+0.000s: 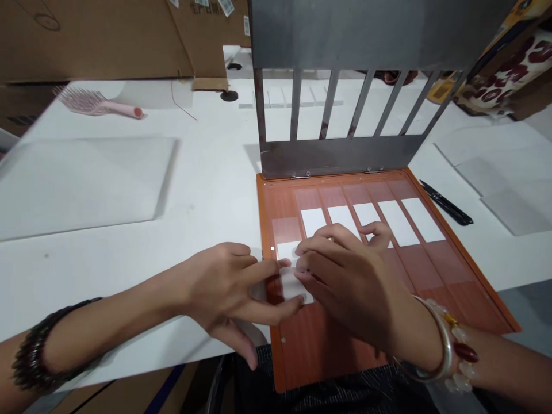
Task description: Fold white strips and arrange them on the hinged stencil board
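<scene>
My left hand [235, 282] lies with its fingers stretched out, two fingertips touching the leftmost white card [287, 250] and the translucent piece over its lower part. The thumb hangs apart, near the table edge. Over the same card, my right hand [349, 267] has its thumb and fingertips pinched together; what lies between them is too small to make out. Several more white cards [423, 219] sit in a row in the channels of the orange-brown board [366, 313]. Hinged to the board's far edge, a grey metal frame [336, 158] with slots stands raised.
Black scissors-like tool [448, 204] lies right of the board, near translucent sheets [513, 172]. At left are a frosted sheet [86, 184] and a pink hairbrush [103, 106]. Cardboard boxes [95, 40] stand behind. Small white blocks [276, 96] lie beyond the frame.
</scene>
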Tool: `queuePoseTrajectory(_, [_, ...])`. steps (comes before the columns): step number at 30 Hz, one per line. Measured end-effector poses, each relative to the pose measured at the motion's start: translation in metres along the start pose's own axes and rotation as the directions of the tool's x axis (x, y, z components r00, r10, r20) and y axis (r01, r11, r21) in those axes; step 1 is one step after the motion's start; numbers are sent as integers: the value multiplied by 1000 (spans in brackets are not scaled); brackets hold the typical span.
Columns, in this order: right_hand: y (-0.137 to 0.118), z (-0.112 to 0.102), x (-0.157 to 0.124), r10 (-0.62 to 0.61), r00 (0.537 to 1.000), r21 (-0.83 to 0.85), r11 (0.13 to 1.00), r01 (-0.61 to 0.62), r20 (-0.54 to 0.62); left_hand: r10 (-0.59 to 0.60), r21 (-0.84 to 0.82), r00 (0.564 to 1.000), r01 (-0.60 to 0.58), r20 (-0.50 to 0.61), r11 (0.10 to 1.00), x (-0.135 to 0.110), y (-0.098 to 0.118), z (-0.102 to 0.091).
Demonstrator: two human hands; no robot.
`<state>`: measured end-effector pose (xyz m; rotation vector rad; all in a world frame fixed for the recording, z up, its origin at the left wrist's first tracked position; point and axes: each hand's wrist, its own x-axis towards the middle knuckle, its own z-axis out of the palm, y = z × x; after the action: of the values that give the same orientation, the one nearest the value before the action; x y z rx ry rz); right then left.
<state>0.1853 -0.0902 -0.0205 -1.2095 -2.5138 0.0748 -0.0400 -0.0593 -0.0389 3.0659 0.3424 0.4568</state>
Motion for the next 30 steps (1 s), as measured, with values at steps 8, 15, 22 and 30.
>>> queuePoseTrajectory(8, [-3, 3, -1, -5, 1000, -8, 1000, 5, 18, 29, -145, 1000, -28, 4, 989, 3, -5, -1])
queuePoseTrajectory(15, [-1, 3, -1, -5, 999, 6, 1000, 5, 34, 3, -188, 1000, -5, -9, 982, -2, -5, 3])
queuePoseTrajectory(22, [-1, 5, -2, 3, 999, 6, 1000, -3, 42, -7, -194, 1000, 3, -19, 981, -1, -5, 4])
queuePoseTrajectory(30, [-1, 0, 11, 150, 986, -72, 987, -146, 65, -98, -235, 993, 79, -69, 969, -3, -3, 6])
